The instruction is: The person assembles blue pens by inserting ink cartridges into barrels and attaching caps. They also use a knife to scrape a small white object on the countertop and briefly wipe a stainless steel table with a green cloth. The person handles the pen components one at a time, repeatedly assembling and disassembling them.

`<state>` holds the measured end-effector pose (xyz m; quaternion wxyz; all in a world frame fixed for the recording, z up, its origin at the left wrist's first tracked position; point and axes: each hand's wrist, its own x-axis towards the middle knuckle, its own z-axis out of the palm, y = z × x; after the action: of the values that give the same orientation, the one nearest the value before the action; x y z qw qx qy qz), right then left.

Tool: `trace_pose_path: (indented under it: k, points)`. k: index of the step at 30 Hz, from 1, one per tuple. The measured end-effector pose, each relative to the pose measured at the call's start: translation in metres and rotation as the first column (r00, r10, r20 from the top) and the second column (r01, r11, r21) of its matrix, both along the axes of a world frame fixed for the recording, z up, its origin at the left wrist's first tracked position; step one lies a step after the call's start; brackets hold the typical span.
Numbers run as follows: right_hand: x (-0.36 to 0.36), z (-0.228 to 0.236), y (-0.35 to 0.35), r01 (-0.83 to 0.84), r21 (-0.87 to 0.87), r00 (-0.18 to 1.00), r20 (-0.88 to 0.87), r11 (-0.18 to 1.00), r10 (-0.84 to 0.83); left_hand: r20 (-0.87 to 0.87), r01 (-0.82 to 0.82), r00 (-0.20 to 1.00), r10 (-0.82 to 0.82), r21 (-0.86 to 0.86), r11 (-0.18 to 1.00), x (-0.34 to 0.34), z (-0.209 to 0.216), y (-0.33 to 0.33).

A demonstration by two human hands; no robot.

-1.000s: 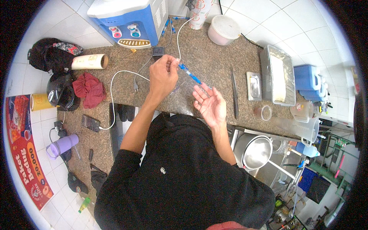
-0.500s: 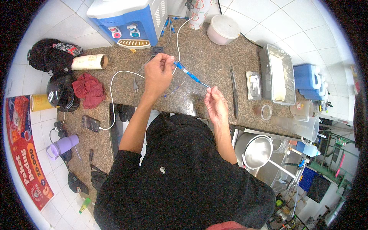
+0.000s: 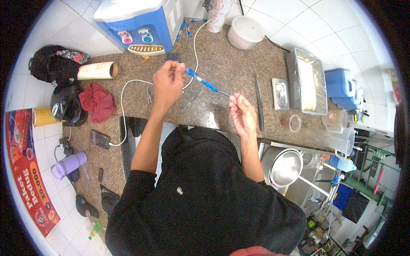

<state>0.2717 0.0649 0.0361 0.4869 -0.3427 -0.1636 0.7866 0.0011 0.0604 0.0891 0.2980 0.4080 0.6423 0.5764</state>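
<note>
Between my hands, above the stone counter [image 3: 230, 64], a blue pen [image 3: 203, 81] slants down to the right. My left hand [image 3: 169, 82] is closed, pinching the pen's upper end with thumb and fingers. From its other end sticks a thin dark rod that looks like an ink refill [image 3: 224, 93]. The fingertips of my right hand [image 3: 243, 114] are closed on that rod's outer tip. Below the pen, a thin stick-like piece [image 3: 195, 98] and a tiny blue bit [image 3: 182, 107] lie on the counter. Several more blue pens [image 3: 181, 30] lie beside the water dispenser [image 3: 147, 23].
A knife [image 3: 259, 102] lies right of my right hand, near a metal lid [image 3: 280, 94] and a deep metal tray [image 3: 294, 81]. A white cable [image 3: 124, 102] runs leftward to a phone [image 3: 100, 139]. A red cloth [image 3: 97, 101] and a pot [image 3: 285, 168] flank me.
Both hands still hold the pen and its refill. My left hand has shifted slightly left and down in the picture; the whole view has moved a little as well.
</note>
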Motion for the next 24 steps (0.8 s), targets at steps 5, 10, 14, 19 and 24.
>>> trace_pose_path:
  k: [5, 10, 14, 19, 24]
  points:
    - [-0.003, 0.006, -0.005, 0.119, 0.125, 0.972, 0.185, 0.985, -0.141, 0.030, 0.008, 1.000, -0.008, 0.006, 1.000, 0.000, 0.001, -0.003]
    - [0.003, 0.008, 0.005, 0.064, 0.506, 0.911, 0.322, 0.860, -0.257, 0.005, 0.087, 0.996, -0.087, -0.048, 0.995, -0.001, 0.002, -0.003]
    - [-0.010, 0.035, 0.020, -0.328, 0.567, 0.662, 0.708, 0.755, -0.244, 0.052, 0.191, 0.981, -0.187, -0.076, 0.979, 0.006, 0.003, 0.000]
    - [-0.031, 0.076, 0.021, -0.714, 0.492, 0.457, 0.866, 0.498, -0.201, 0.067, 0.281, 0.959, -0.275, -0.090, 0.956, 0.015, 0.011, -0.001]
    - [-0.035, 0.072, 0.018, -0.766, 0.325, 0.404, 0.915, 0.554, 0.023, 0.080, 0.291, 0.955, -0.285, -0.081, 0.953, 0.019, 0.018, -0.002]
